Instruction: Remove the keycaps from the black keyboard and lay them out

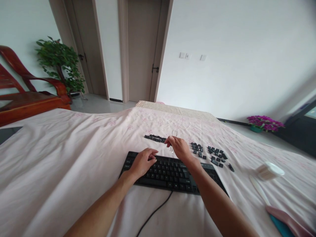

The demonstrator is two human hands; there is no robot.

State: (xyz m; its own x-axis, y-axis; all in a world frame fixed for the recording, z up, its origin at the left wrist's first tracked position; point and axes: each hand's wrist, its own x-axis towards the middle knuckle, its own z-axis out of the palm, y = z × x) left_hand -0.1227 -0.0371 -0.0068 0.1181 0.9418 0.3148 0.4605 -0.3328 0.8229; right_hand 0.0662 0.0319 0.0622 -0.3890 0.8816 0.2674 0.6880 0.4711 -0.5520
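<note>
A black keyboard (160, 172) lies on the pink floral cloth, its number-pad side bare of keys. My left hand (145, 161) rests over its upper left part, thumb and fingers apart with nothing visible between them. Above the keyboard's far edge, my right hand (181, 148) pinches a thin wire keycap puller (174, 133); wire loops show above and below the fingers. Just beyond that hand is a row of loose black keycaps (154, 138), partly hidden by it. More black keycaps (197, 148) lie in a cluster to its right.
Farther right, another keycap group (216, 156) is spread out. A round white container (270, 171) stands near a brush-like item with a teal part (280, 225). The keyboard's cable (155, 210) runs toward me. A wooden chair (32, 89) is at left.
</note>
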